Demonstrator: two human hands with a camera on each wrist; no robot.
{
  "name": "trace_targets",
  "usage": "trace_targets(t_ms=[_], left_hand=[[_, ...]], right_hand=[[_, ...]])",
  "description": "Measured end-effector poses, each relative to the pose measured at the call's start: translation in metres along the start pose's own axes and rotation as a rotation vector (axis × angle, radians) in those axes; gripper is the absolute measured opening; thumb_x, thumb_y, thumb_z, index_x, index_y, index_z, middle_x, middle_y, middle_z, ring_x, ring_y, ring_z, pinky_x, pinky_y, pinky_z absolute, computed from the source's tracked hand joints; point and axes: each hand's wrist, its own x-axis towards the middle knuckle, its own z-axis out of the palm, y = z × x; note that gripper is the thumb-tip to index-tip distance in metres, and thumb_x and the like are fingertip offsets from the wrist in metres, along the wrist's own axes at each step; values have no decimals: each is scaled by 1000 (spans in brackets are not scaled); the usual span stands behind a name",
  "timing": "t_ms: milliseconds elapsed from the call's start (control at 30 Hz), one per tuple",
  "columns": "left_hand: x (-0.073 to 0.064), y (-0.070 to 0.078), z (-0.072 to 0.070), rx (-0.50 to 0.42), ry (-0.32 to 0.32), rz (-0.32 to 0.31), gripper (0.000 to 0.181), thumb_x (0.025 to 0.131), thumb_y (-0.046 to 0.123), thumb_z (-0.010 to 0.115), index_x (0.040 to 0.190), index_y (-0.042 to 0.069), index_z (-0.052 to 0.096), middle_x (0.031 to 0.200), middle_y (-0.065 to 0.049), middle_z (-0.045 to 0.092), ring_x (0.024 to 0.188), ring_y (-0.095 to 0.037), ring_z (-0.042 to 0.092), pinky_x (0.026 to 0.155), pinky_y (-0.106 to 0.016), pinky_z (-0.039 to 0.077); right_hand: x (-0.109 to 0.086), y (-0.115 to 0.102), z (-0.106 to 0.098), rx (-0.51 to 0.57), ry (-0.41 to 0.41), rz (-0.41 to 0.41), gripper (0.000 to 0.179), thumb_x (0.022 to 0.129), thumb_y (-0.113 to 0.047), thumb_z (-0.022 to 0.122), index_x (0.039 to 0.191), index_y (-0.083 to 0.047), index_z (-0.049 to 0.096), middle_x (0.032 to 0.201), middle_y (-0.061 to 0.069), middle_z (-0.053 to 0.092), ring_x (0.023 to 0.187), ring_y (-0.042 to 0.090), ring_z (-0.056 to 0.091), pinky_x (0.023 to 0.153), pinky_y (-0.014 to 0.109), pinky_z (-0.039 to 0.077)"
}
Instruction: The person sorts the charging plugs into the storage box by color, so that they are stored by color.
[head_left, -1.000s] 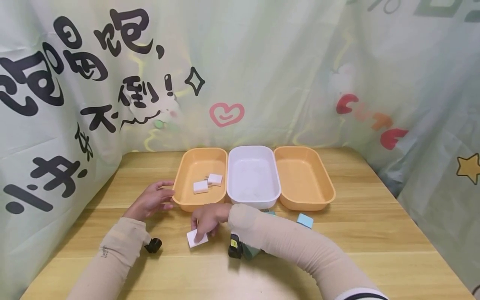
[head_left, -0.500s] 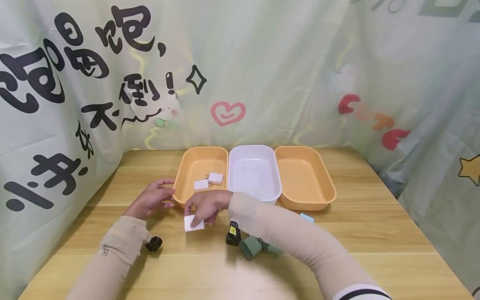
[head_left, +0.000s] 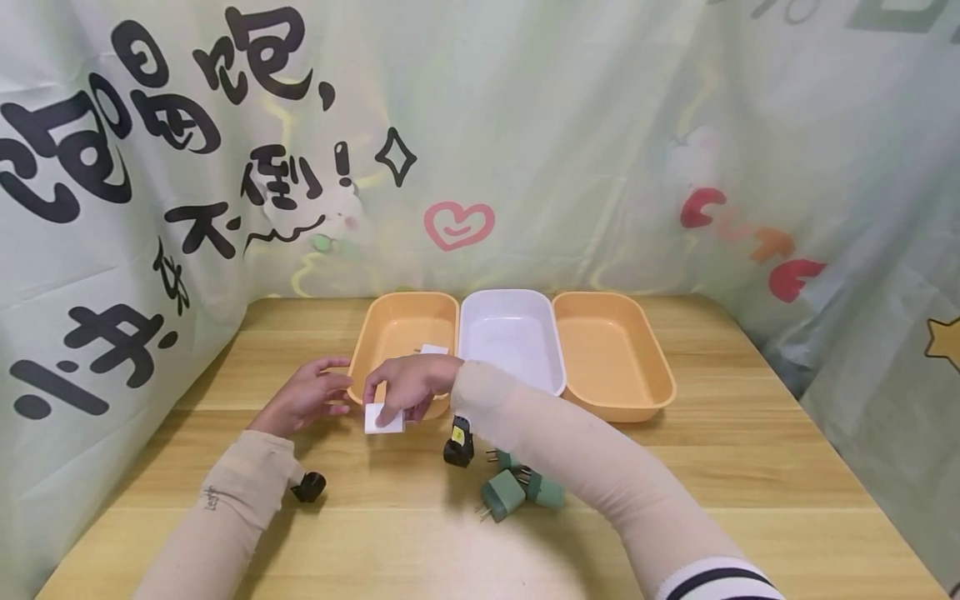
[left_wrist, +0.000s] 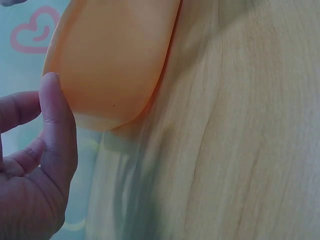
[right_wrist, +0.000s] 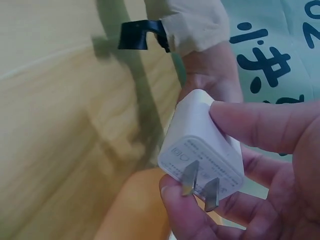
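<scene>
My right hand (head_left: 411, 385) pinches a white charger plug (right_wrist: 202, 145) between thumb and fingers. Two flat metal prongs stick out of the plug in the right wrist view. In the head view the hand is over the front edge of the left orange tray (head_left: 393, 327), with the plug just in front of that edge. Part of another white charger plug (head_left: 435, 349) shows inside this tray; the right hand hides the rest of the inside. My left hand (head_left: 311, 393) is at the tray's left side, fingers loosely bent and fingertips right at the rim.
A white tray (head_left: 510, 346) stands in the middle, a second orange tray (head_left: 611, 354) on its right. Several green charger plugs (head_left: 502, 494) lie on the wooden table (head_left: 712, 467) beside the right forearm. A printed curtain (head_left: 570, 167) hangs behind the trays.
My right hand has lifted the white charger plug off the table and carried it up toward the left orange tray. More green charger plugs have come into sight. My left hand stays put.
</scene>
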Motion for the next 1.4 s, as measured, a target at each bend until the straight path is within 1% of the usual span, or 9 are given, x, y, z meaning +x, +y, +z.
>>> trace_targets(t_ms=[133,300,567,700,933,1100,1267,1400], left_hand=[[0,1,0,-4,2,-2,55,97,5,51,145,-5,25,100,-10,55,80,-15,58,67,-28,58],[0,2,0,2,-2,9,53,97,5,50,144,-6,26,98,-10,58,82,-16,61,68,-29,59],[0,0,1,0,-6,18,53,97,5,52,143,-7,27,97,-9,59,83,-16,61,69,-29,58],[1,-2,1,-8,0,17,52,97,4,52,142,-7,28,96,-10,60,82,-16,61,68,-29,59],[1,-3,1,-12,2,11,53,97,3,51,143,-7,27,99,-14,57,80,-15,60,68,-28,58],[1,-3,1,-14,8,8,54,97,3,52,144,-6,27,98,-12,56,80,-15,59,68,-28,58],[0,-1,1,-18,9,11,54,97,4,52,144,-6,27,98,-12,57,80,-15,60,67,-27,58],[0,-1,0,-14,10,13,55,96,3,53,144,-6,27,97,-12,58,80,-15,60,67,-27,58]], right_hand=[[1,-3,-7,19,5,5,21,88,-11,70,106,-17,60,83,9,58,56,16,51,49,24,49],[2,-3,-17,44,13,17,23,89,-11,69,108,-16,59,83,9,57,57,16,53,52,25,50],[8,4,-30,118,48,57,23,89,-10,69,109,-14,59,80,8,55,59,17,54,56,27,54],[13,9,-35,155,62,82,24,89,-8,68,110,-13,58,80,9,55,61,18,53,56,27,52],[18,17,-40,197,82,115,26,87,-3,67,110,-9,57,81,10,56,64,19,54,56,27,51],[19,21,-42,187,106,122,25,87,-1,67,109,-8,58,82,11,55,65,18,54,56,27,50],[20,24,-43,210,97,138,24,88,0,65,109,-7,58,83,11,56,65,18,53,55,25,48],[21,27,-43,213,93,144,24,88,0,65,111,-7,59,83,10,57,65,18,53,55,25,49]])
